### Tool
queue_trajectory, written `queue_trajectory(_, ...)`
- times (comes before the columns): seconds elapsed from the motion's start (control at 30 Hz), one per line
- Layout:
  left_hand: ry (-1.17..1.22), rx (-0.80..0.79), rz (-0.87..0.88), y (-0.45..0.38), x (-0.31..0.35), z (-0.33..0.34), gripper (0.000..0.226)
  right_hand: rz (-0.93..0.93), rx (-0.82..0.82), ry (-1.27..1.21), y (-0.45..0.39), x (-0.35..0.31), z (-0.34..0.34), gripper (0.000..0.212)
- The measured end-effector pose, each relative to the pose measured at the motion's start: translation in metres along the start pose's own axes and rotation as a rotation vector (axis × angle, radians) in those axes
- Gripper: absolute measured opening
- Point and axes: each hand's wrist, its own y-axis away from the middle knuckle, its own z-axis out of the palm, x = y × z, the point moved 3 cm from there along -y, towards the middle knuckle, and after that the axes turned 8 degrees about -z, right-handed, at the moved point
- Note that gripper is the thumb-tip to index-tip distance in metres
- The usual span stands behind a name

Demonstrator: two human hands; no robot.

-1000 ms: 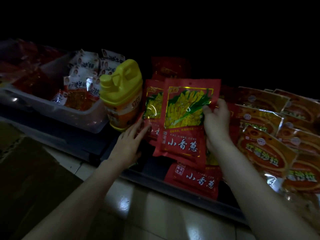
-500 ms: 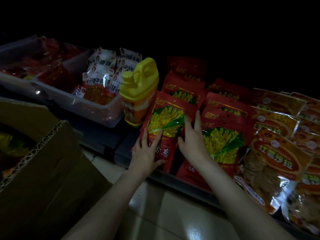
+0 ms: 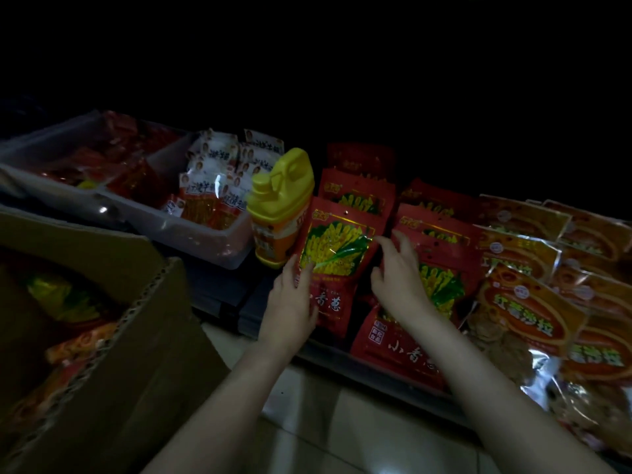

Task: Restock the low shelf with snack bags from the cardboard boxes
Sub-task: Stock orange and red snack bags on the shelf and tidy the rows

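The left hand is gripping the lower left edge of a red snack bag at the low shelf's front edge, propping it upright to face outward. The right hand is hovering alongside, fingers loose, empty. The label is reading partly "香葱".

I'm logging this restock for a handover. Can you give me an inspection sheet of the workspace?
Surface: low shelf, dark, dimly lit.
Job's things: red snack bag standing at the front of its row; cardboard box open, bags inside.
Clutter: yellow jug; clear bin of small packets; orange bags.
Grips: left hand holds the red bag's edge; right hand loosely curled beside it, holding nothing.
Cables: nothing seen.
Surroundings: tiled floor; background dark.
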Motion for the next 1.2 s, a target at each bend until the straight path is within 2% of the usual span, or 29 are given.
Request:
queue_trajectory(0.1,0.047,0.13,0.007,0.004,0.014,-0.055,0.06,-0.064,0.081,-0.074,-0.003,-0.039,-0.028,0.059)
queue_trajectory(0.27,0.336,0.318,-0.032,0.028,0.033,-0.155,0.05,-0.212,0.239,-0.155,-0.021,-0.125,-0.063,0.061)
queue_trajectory(0.4,0.531,0.561,-0.134,0.064,0.006,-0.236,0.043,-0.283,0.268,-0.257,-0.029,-0.206,-0.061,0.052)
queue_trajectory(0.47,0.472,0.61,-0.237,0.079,-0.032,-0.273,0.042,-0.333,0.207,-0.282,-0.03,-0.253,-0.045,0.051)
queue_trajectory(0.6,0.044,0.432,-0.496,0.129,-0.134,-0.301,0.051,-0.528,0.057,-0.259,-0.016,-0.353,0.017,0.047)
queue_trajectory(0.67,-0.075,0.37,-0.63,0.165,-0.183,-0.294,0.051,-0.684,-0.181,-0.152,0.0,-0.395,0.067,0.042)
queue_trajectory(0.7,-0.119,0.329,-0.706,0.183,-0.204,-0.285,0.052,-0.736,-0.393,-0.079,0.011,-0.409,0.096,0.039)
queue_trajectory(0.77,-0.149,0.211,-0.832,0.215,-0.235,-0.254,0.053,-0.724,-0.922,0.099,0.037,-0.414,0.154,0.043)
queue_trajectory(0.8,-0.163,0.155,-0.862,0.227,-0.244,-0.236,0.054,-0.674,-1.137,0.208,0.049,-0.406,0.18,0.049)
queue_trajectory(0.83,-0.196,0.129,-0.872,0.238,-0.25,-0.219,0.053,-0.628,-1.267,0.313,0.057,-0.394,0.204,0.056)
queue_trajectory(0.87,-0.233,0.146,-0.873,0.246,-0.255,-0.207,0.051,-0.612,-1.306,0.395,0.062,-0.38,0.225,0.063)
queue_trajectory(0.97,-0.265,0.261,-0.881,0.249,-0.262,-0.198,0.046,-0.675,-1.166,0.514,0.065,-0.331,0.259,0.078)
queue_trajectory(1.1,-0.247,0.296,-0.952,0.242,-0.263,-0.198,0.045,-0.637,-1.104,0.65,0.068,-0.263,0.261,0.096)
queue_trajectory(1.2,-0.259,0.296,-0.953,0.241,-0.262,-0.197,0.045,-0.665,-0.938,0.688,0.065,-0.26,0.261,0.105)
